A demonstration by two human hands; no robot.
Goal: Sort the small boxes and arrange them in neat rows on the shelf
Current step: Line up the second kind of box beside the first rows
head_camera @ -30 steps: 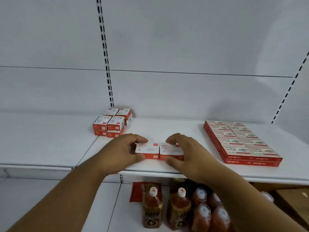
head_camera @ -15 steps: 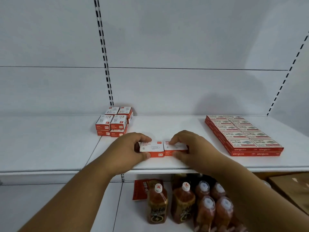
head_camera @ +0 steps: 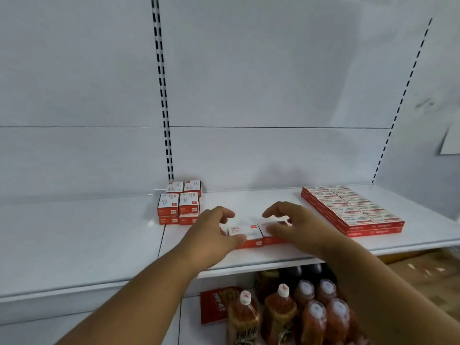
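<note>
Two small red-and-white boxes lie side by side near the front of the white shelf (head_camera: 99, 240): the left box (head_camera: 245, 232) and the right box (head_camera: 272, 241). My left hand (head_camera: 211, 235) is at the left box, its thumb on the front corner and its fingers lifted off the back. My right hand (head_camera: 293, 225) hovers over the right box with loosely curved fingers clear of it, hiding part of its top. At the back left, a stack of the same small boxes (head_camera: 179, 205) stands two layers high.
A flat block of red-and-white boxes (head_camera: 353, 210) in neat rows fills the shelf's right side. Below the shelf stand several bottles (head_camera: 298, 310) with white caps, next to a red packet (head_camera: 214, 305). A brown carton (head_camera: 423, 270) sits at the lower right.
Both hands gripped the two boxes and slid them slightly back on the shelf. Now the fingers of both hands have lifted off and spread. The camera has tilted up.
</note>
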